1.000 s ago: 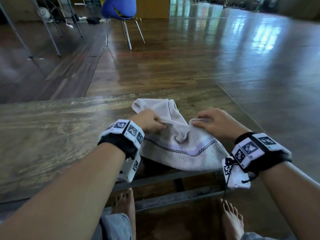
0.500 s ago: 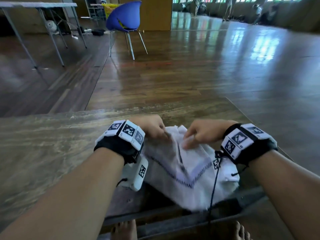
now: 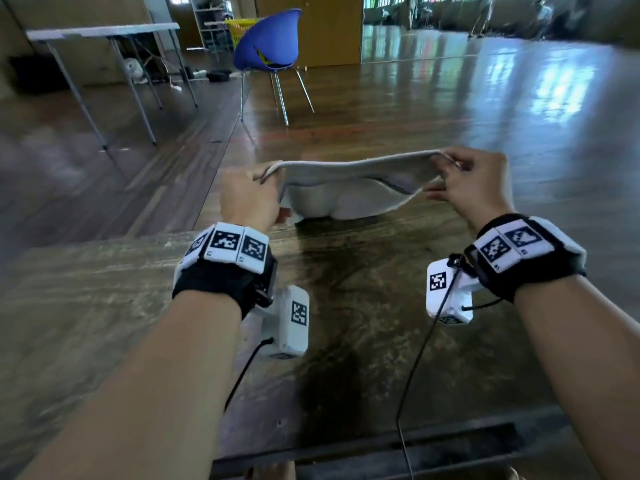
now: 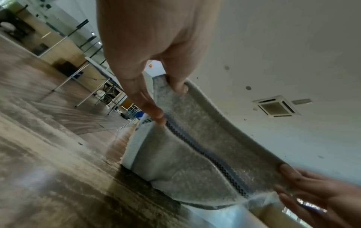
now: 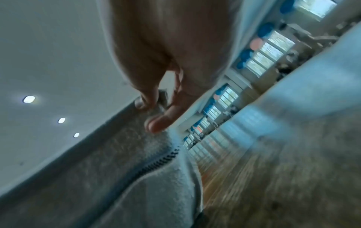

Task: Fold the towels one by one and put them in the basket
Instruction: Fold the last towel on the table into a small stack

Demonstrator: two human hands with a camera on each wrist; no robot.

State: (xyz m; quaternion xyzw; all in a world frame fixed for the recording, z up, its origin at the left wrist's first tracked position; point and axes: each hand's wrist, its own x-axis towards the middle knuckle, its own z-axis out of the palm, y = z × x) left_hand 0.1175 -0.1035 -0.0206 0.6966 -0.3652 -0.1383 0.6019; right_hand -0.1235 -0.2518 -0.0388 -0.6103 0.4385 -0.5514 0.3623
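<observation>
A pale grey towel [image 3: 349, 188] with a dark checked stripe [image 4: 210, 155] is stretched between my two hands above the far part of the wooden table [image 3: 86, 306]. My left hand [image 3: 254, 190] pinches its left top corner between thumb and fingers [image 4: 154, 111]. My right hand [image 3: 467, 181] pinches the right top corner, thumb [image 5: 158, 123] against the cloth [image 5: 121, 177]. The towel's lower part sags and touches the tabletop. No basket shows in any view.
A blue chair [image 3: 268, 46] on metal legs stands on the shiny wooden floor beyond the table. A folding table [image 3: 104, 31] is at the back left, with a yellow crate [image 3: 239, 27] behind the chair. People stand far off at the back right [image 3: 481, 15].
Both hands have lifted the towel off the near table edge, carried it forward and pulled its top edge out wide. The head view has tilted up.
</observation>
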